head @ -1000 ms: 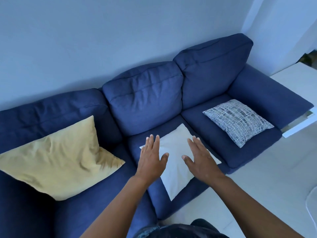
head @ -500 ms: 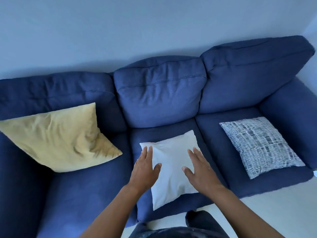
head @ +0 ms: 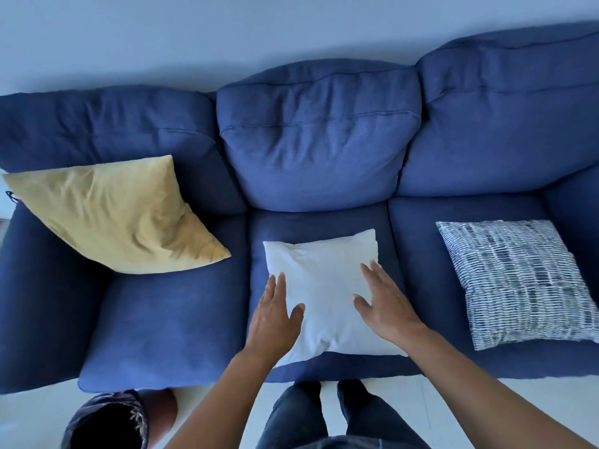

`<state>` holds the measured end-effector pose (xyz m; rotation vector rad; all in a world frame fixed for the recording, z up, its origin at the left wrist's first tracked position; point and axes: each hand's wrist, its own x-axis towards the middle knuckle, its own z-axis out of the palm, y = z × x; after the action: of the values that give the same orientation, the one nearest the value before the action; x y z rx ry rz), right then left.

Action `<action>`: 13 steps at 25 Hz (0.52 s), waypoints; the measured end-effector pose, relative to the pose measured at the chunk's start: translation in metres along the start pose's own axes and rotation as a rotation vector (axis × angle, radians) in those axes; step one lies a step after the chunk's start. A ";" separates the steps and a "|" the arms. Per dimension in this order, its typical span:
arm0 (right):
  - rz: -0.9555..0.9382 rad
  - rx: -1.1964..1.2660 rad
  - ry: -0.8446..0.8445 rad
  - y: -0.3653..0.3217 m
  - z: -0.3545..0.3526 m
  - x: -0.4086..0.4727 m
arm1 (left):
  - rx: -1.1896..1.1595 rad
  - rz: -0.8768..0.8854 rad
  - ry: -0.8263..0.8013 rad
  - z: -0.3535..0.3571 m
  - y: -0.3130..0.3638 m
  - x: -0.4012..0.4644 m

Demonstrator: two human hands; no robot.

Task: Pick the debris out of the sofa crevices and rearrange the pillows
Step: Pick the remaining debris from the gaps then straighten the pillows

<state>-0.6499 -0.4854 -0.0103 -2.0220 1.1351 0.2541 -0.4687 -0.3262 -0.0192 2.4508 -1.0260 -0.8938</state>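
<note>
- Head view, looking down: a blue sofa (head: 162,328) with three seat cushions fills the frame.
- At lower centre, a white pillow (head: 324,296) lies flat on the middle seat.
- The left hand (head: 275,319) is laid on the pillow's left edge, fingers straight and together, nothing gripped.
- The right hand (head: 385,306) is laid on the pillow's right side, fingers straight and spread, nothing gripped.
- At left, a yellow pillow (head: 120,215) is propped against the backrest.
- At right, a patterned pillow (head: 518,280) lies flat on the right seat.
- At the bottom left, a dark bag (head: 107,422) is seen on the pale floor (head: 32,416).
</note>
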 end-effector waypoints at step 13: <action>0.105 0.016 0.050 0.059 0.066 0.114 | -0.003 -0.158 -0.015 0.084 -0.053 0.111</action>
<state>-0.6179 -0.5273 -0.1448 -1.9673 1.2723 0.2476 -0.4374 -0.3760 -0.1559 2.5544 -0.8437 -0.9624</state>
